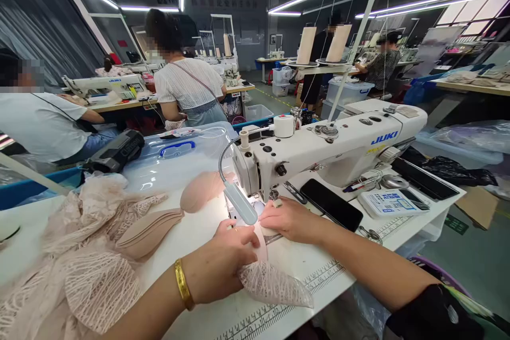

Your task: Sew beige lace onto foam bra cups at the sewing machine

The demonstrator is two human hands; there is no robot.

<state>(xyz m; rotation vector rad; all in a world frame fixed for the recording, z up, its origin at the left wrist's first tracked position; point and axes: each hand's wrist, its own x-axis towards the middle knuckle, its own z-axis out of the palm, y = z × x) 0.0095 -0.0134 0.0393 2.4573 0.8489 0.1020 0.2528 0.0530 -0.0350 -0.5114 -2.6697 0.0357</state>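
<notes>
A pale pink lace bra cup lies at the sewing machine, its pointed end hanging toward the ruler-marked table edge. My left hand, with a gold bracelet at the wrist, has its fingers curled on the cup's near left side. Close to the needle area, my right hand presses the cup's far edge with fingers together. A grey lamp head partly covers the spot between my hands, so the needle and seam are hidden.
Beige foam cups and a heap of lace pieces lie left. A phone and a white-and-blue box sit right. Behind are a clear plastic bin lid, thread cones and people at other machines.
</notes>
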